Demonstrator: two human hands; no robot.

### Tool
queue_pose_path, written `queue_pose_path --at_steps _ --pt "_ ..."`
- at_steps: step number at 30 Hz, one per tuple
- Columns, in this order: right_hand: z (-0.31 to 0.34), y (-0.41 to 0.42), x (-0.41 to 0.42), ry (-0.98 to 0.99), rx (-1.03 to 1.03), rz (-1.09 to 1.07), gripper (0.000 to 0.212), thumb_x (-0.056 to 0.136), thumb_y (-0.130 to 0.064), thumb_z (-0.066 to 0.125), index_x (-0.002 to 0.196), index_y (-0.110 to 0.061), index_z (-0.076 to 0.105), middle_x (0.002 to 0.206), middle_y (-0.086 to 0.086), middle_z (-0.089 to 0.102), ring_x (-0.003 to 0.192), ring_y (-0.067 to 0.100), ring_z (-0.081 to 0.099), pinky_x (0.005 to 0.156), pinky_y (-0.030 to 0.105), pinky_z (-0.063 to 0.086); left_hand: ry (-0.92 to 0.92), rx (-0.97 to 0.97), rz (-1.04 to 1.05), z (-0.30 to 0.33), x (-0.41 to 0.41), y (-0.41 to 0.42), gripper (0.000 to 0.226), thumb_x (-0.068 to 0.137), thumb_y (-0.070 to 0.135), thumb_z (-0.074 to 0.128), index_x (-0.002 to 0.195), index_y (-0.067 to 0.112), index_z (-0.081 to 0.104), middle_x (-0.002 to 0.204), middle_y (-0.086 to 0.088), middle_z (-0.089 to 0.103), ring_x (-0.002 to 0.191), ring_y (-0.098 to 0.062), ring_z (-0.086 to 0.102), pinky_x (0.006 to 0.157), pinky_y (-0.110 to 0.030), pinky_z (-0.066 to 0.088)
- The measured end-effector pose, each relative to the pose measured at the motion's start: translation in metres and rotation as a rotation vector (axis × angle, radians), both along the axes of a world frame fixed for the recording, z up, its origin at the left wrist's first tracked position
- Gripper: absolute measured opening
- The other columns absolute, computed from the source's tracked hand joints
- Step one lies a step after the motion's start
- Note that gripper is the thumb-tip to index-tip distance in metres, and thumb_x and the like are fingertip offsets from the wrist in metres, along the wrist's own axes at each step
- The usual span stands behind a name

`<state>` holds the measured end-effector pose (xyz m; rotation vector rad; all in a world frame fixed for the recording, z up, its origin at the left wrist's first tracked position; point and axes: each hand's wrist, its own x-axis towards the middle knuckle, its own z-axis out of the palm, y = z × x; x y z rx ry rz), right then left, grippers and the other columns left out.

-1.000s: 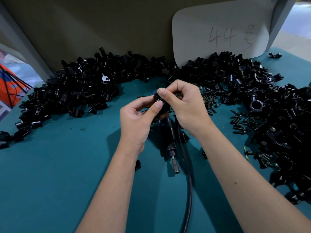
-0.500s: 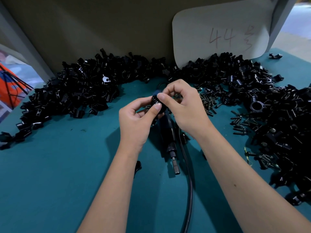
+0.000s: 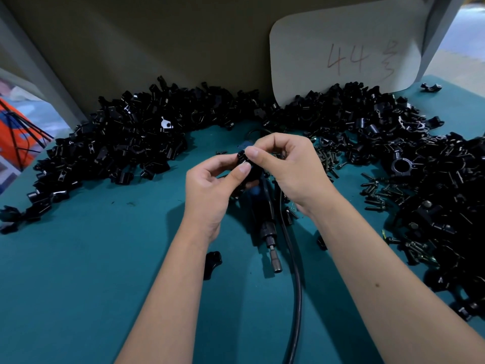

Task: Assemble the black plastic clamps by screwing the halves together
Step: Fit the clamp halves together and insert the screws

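A small black plastic clamp [image 3: 244, 164] is held above the middle of the teal table. My left hand [image 3: 210, 187] grips it from the left, thumb tip pressed on its front. My right hand [image 3: 288, 166] pinches it from the right with thumb and curled fingers; most of the clamp is hidden between the fingers. Below the hands an electric screwdriver [image 3: 267, 227] lies on the table, bit towards me, its black cable [image 3: 296, 298] running to the near edge. Loose dark screws [image 3: 375, 193] lie to the right.
Large heaps of black clamp halves curve along the back at the left [image 3: 118, 145] and down the right side [image 3: 433, 179]. An assembled ring clamp [image 3: 400, 165] lies in the right heap. A single black part [image 3: 212, 261] sits by my left forearm. A white card [image 3: 346, 48] leans on the back wall.
Both hands have shifted slightly left and down with the clamp, and the fingers have turned it a little between them. The screwdriver has stayed in place.
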<state>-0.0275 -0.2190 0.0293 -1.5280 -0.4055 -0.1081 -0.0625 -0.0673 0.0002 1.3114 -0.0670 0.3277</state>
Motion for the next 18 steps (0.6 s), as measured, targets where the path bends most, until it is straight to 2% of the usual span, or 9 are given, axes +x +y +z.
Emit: queue_pose_path --at_steps 2,4,6,11,13,15,18 --pt "-0.001 0.002 0.001 -0.067 -0.119 -0.063 0.027 0.096 -0.018 0.074 0.082 0.004 0.066 0.086 0.023 0.068 0.075 0.015 0.061 0.07 0.025 0.053 0.005 0.024 0.008 -0.001 0.001 -0.001 0.014 0.082 0.012 0.081 0.095 0.016 0.081 0.102 -0.014 0.079 0.091 -0.031 0.075 0.086 -0.044 0.062" --pt "-0.001 0.006 0.001 -0.192 -0.313 -0.097 0.034 0.101 -0.024 0.066 0.079 0.001 0.058 0.081 0.015 0.065 0.078 0.022 0.059 0.075 0.037 0.048 0.005 0.065 0.021 -0.002 0.001 -0.003 0.017 0.084 0.009 0.08 0.1 0.013 0.078 0.103 -0.013 0.079 0.092 -0.028 0.075 0.086 -0.042 0.062" --pt "-0.001 0.009 0.0 -0.273 -0.429 -0.133 0.039 0.104 -0.029 0.06 0.074 -0.004 0.056 0.076 0.01 0.061 0.078 0.024 0.055 0.075 0.041 0.044 -0.007 0.09 0.02 -0.002 0.0 -0.002 0.018 0.084 0.008 0.08 0.101 0.012 0.078 0.102 -0.012 0.079 0.092 -0.025 0.076 0.083 -0.038 0.062" --pt "0.003 0.006 -0.001 -0.272 -0.524 -0.184 0.055 0.105 -0.041 0.055 0.065 -0.005 0.067 0.066 0.014 0.056 0.072 0.023 0.053 0.072 0.04 0.04 -0.007 0.186 0.029 -0.002 0.0 -0.002 0.022 0.079 0.015 0.083 0.1 0.015 0.078 0.1 -0.008 0.079 0.084 -0.025 0.076 0.083 -0.045 0.062" --pt "0.008 0.002 -0.002 -0.271 -0.582 -0.124 0.053 0.109 -0.037 0.046 0.061 -0.018 0.053 0.07 0.006 0.051 0.079 0.009 0.046 0.077 0.033 0.033 -0.005 0.168 0.042 -0.002 0.0 -0.003 0.02 0.078 0.015 0.083 0.098 0.017 0.079 0.099 -0.007 0.079 0.083 -0.024 0.076 0.082 -0.043 0.063" --pt "0.011 -0.003 -0.002 -0.253 -0.651 -0.028 0.044 0.111 -0.027 0.042 0.067 -0.019 0.042 0.08 0.001 0.046 0.087 0.007 0.034 0.083 0.03 0.029 -0.009 0.143 0.04 -0.001 0.0 0.0 0.017 0.078 0.014 0.082 0.093 0.024 0.081 0.098 -0.005 0.079 0.083 -0.023 0.076 0.084 -0.044 0.063" --pt "0.009 -0.005 0.0 -0.212 -0.693 0.004 0.041 0.109 -0.03 0.047 0.078 -0.009 0.062 0.094 0.013 0.052 0.099 0.018 0.037 0.089 0.028 0.032 -0.025 0.145 0.015 -0.001 0.0 0.004 0.019 0.078 0.013 0.082 0.091 0.026 0.082 0.097 -0.005 0.08 0.085 -0.023 0.076 0.086 -0.043 0.063"
